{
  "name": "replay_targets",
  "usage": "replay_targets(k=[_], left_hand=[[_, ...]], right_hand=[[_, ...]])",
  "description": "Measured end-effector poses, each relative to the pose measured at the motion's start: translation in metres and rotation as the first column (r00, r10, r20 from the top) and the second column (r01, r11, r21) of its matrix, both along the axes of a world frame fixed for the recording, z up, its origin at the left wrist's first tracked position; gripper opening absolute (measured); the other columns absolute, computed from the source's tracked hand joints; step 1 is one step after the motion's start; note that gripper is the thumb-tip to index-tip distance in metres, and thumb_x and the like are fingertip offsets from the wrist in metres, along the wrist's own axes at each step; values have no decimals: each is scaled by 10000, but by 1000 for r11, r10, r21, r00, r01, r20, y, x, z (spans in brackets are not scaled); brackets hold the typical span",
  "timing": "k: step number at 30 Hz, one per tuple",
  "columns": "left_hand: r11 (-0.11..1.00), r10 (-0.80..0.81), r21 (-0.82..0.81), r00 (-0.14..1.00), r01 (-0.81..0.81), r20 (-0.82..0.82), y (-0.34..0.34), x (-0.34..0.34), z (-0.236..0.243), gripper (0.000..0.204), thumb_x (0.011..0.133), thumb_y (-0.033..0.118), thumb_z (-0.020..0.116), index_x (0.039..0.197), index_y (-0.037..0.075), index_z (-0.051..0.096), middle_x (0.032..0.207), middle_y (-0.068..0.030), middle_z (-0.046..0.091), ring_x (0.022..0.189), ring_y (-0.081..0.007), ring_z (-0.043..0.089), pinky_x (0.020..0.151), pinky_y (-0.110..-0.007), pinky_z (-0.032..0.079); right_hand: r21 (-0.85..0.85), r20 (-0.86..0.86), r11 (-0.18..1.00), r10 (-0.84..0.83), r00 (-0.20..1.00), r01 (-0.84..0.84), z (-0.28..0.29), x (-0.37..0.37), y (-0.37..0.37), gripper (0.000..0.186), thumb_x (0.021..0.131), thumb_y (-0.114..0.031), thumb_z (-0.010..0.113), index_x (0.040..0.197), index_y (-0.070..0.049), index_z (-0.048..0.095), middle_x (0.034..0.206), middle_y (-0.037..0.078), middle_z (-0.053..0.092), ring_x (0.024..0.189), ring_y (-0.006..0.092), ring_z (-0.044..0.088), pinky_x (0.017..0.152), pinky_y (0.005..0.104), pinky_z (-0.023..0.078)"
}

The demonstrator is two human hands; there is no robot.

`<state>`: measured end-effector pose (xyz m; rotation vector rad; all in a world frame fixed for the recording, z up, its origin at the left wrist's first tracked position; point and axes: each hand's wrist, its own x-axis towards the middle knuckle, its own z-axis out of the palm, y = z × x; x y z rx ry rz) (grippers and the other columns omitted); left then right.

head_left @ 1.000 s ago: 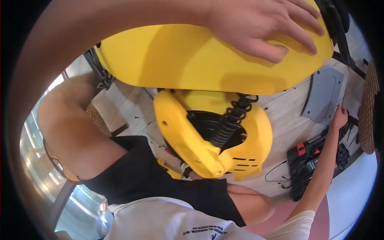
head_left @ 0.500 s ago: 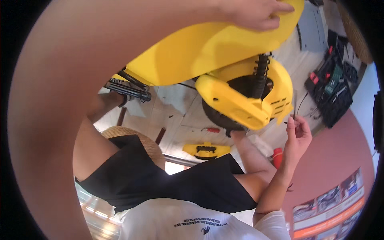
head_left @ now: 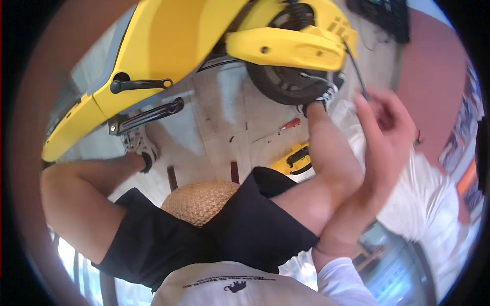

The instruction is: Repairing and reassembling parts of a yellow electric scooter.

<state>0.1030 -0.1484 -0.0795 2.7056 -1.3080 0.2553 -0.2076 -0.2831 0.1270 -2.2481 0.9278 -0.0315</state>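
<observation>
A yellow scooter [head_left: 168, 41] fills the top of the head view, its rear wheel [head_left: 270, 84] partly covered by a yellow swingarm cover [head_left: 286, 48]. To the right of that cover is my right hand [head_left: 385, 120], its fingers closed round the lower end of a thin dark rod-like tool [head_left: 357, 71]. The rod's far tip reaches the slotted end of the yellow cover; whether it touches cannot be made out. My left arm runs blurred along the left rim, and its hand lies outside the picture.
On the floor lie a red-handled screwdriver [head_left: 291, 124], a small dark screw [head_left: 231, 138] and a yellow part with a black handle [head_left: 293, 159]. A woven stool [head_left: 201, 201] stands between my legs. White fabric [head_left: 421, 204] hangs at right; a dark tool case [head_left: 385, 15] lies top right.
My view has swung so the scooter sits further left and higher. The left hand, earlier resting on the yellow body panel, has gone out of sight. My right hand appears nearer, still holding the rod.
</observation>
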Motion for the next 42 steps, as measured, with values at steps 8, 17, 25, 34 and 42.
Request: replay_targets(k=[8,17,25,34,42], left_hand=[[998,-33,-60,606,-24,-795,139,-237,66,511,960,420,560,1228,-11,613,1157,-243,652,1117,-373,620,946,-433,485],[821,-175,-83,-112,-565,-978,215,-365,130,503,1063,439,381,1226,20,606,1102,-94,676,1039,-214,625,916,-368,479],[800,-195,-440,516,-408,-834,179,-349,164,433,1072,259,376,872,-19,640,780,-95,690,811,-163,657,771,-320,502],[803,-349,-263,-63,-535,-935,143,-340,210,384,1077,271,394,860,16,582,780,-87,655,770,-152,629,772,-297,479],[782,-256,-24,-287,-622,-923,157,-310,226,432,1073,316,407,853,-8,589,853,-146,659,668,-175,629,708,-302,509]], right_hand=[[-79,284,992,-68,956,94,-88,-67,42,236,739,-256,740,815,-34,719,751,145,711,706,315,692,707,402,552],[719,385,600,76,920,-351,-117,-170,205,125,856,-134,766,910,-48,693,781,12,691,700,71,618,622,250,485],[860,-109,511,203,973,-10,-180,-164,162,317,832,-237,782,1077,-51,706,962,31,719,844,142,665,724,300,526],[177,-735,958,-25,677,228,-355,-191,154,624,807,-309,684,1345,-25,548,1432,186,503,1258,321,549,1036,407,461],[-53,-752,986,-144,643,159,-437,-214,192,590,888,-289,587,1385,9,477,1405,235,495,1266,349,531,1051,400,439]])
